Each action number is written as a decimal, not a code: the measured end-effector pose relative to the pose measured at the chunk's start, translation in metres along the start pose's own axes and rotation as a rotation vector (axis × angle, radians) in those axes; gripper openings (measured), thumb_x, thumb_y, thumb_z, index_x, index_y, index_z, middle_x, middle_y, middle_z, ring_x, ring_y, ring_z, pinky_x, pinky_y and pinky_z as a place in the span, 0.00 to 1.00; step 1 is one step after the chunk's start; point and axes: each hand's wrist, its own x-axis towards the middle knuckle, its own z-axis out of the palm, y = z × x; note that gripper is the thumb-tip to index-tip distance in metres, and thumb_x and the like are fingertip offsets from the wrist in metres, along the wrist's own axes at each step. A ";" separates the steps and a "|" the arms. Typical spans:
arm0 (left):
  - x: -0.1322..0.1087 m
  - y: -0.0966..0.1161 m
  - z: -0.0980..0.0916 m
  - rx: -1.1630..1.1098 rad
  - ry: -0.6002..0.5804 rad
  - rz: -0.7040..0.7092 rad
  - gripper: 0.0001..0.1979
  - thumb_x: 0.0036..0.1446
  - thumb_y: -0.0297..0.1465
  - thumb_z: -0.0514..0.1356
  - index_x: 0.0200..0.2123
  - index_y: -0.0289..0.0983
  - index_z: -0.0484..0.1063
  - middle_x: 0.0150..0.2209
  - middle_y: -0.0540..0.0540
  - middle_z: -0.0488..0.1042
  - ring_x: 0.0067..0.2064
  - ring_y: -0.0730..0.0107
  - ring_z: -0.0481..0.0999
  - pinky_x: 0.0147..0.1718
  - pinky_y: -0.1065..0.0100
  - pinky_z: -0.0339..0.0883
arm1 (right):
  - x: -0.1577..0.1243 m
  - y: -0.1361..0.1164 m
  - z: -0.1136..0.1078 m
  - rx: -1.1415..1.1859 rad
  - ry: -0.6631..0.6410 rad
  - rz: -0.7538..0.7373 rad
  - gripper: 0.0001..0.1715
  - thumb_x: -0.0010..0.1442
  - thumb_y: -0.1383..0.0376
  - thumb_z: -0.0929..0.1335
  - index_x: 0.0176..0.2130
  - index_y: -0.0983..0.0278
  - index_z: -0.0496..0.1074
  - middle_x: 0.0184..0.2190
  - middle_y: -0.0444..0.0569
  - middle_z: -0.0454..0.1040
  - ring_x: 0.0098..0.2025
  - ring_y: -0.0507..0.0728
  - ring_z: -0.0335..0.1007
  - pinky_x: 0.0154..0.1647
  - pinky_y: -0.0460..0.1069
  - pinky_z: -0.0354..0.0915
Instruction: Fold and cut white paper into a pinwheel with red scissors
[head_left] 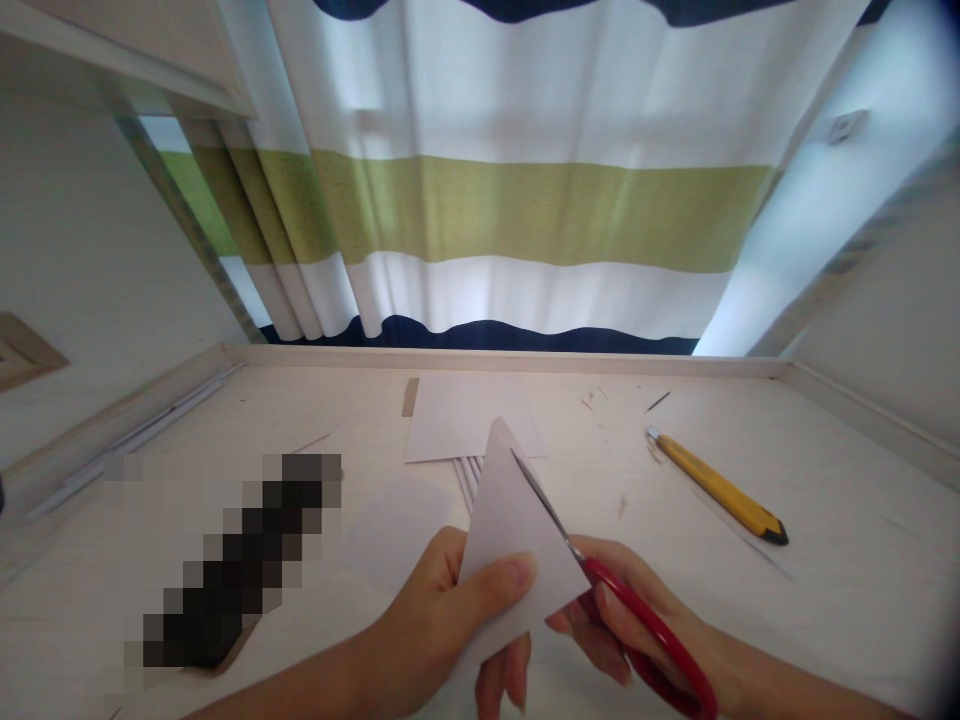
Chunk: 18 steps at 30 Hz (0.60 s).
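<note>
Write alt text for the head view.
The left hand holds a pointed piece of white paper while the right hand holds red-handled scissors against the paper's right edge. A yellow utility knife lies at right on the pale table, a white sheet lies beyond the hands, and a striped curtain hangs behind.

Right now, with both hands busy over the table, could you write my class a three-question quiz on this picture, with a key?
1. Which hand holds the red-handled scissors?
2. True or false: the yellow cutter lies on the table.
3. Fill in the gap: the left hand grips a piece of white ____.

Key: 1. The right hand. 2. True. 3. Paper.
</note>
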 end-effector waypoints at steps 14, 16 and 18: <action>0.001 -0.002 -0.002 0.034 0.024 -0.031 0.21 0.51 0.41 0.53 0.28 0.27 0.74 0.12 0.48 0.66 0.10 0.81 0.63 0.07 0.82 0.57 | 0.002 -0.005 0.002 -0.012 -0.009 -0.009 0.26 0.53 0.47 0.59 0.30 0.68 0.62 0.15 0.37 0.53 0.13 0.43 0.44 0.12 0.40 0.42; 0.001 -0.003 -0.003 0.032 0.019 -0.034 0.21 0.51 0.41 0.53 0.28 0.27 0.74 0.12 0.49 0.66 0.10 0.81 0.63 0.07 0.83 0.56 | 0.001 -0.005 0.002 -0.013 -0.014 -0.009 0.25 0.53 0.48 0.59 0.31 0.68 0.62 0.15 0.37 0.53 0.14 0.43 0.44 0.12 0.41 0.42; 0.001 -0.003 -0.003 0.036 0.016 -0.033 0.21 0.52 0.41 0.52 0.28 0.27 0.73 0.11 0.49 0.66 0.10 0.82 0.62 0.07 0.83 0.55 | 0.000 -0.004 0.002 -0.017 -0.023 -0.003 0.24 0.54 0.49 0.58 0.31 0.68 0.62 0.16 0.37 0.52 0.14 0.43 0.44 0.13 0.41 0.42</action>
